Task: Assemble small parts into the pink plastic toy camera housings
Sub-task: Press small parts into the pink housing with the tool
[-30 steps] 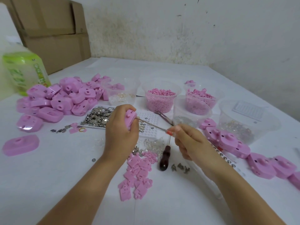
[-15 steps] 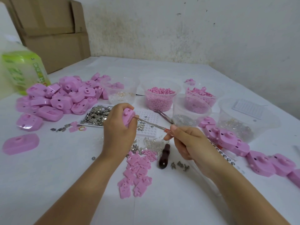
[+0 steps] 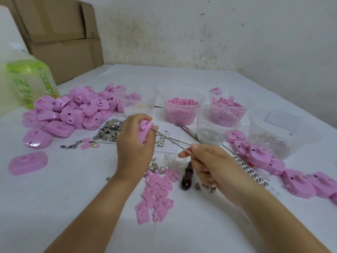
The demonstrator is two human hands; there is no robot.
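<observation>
The left hand holds a pink camera housing raised above the table, its fingers wrapped around it. The right hand pinches a pair of metal tweezers between thumb and fingers, and the tips reach the housing's edge; whether they carry a part is too small to tell. A heap of pink housings lies at far left, and a row of housings runs along the right. Flat pink plates lie below the hands beside a dark-handled tool. Clear tubs stand behind, one filled with pink beads.
</observation>
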